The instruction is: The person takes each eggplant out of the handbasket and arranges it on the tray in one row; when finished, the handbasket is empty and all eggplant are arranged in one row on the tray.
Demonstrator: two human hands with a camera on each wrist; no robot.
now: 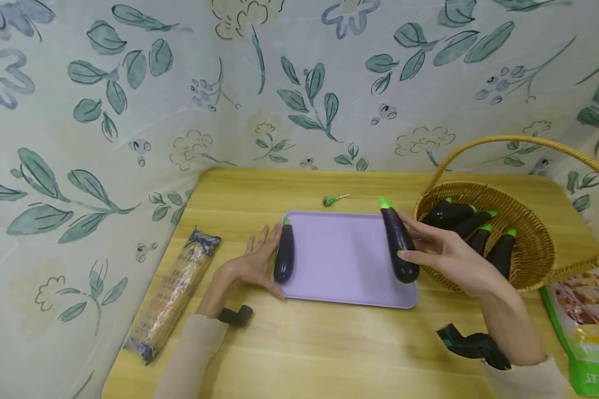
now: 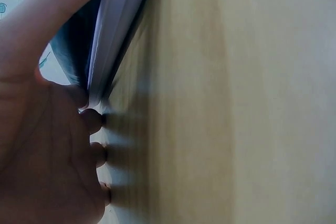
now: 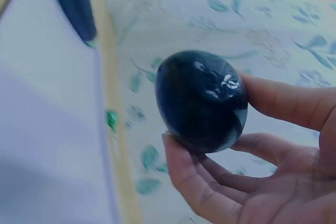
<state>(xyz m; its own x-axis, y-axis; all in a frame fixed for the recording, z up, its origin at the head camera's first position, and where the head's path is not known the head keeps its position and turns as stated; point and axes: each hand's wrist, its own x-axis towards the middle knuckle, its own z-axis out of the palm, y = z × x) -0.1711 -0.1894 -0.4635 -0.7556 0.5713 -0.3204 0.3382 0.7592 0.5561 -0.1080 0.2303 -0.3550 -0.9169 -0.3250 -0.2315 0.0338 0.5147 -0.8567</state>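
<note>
My right hand (image 1: 451, 255) grips a dark purple eggplant (image 1: 399, 241) with a bright green stem end, held over the right side of the lilac tray (image 1: 339, 255). In the right wrist view the rounded bottom of this eggplant (image 3: 202, 100) faces the camera, between thumb and fingers. A second eggplant (image 1: 284, 252) lies lengthwise along the tray's left edge. Beside it, my left hand (image 1: 254, 266) rests with spread fingers at the tray's left rim. The left wrist view shows its fingertips on the table, close by the tray's side (image 2: 113, 30).
A wicker basket (image 1: 544, 238) with a tall handle holds several more eggplants at the right. A lollipop (image 1: 329, 200) lies behind the tray. Packaged noodles (image 1: 177, 293) lie at the left, and a green-edged bag (image 1: 589, 332) sits at the right front.
</note>
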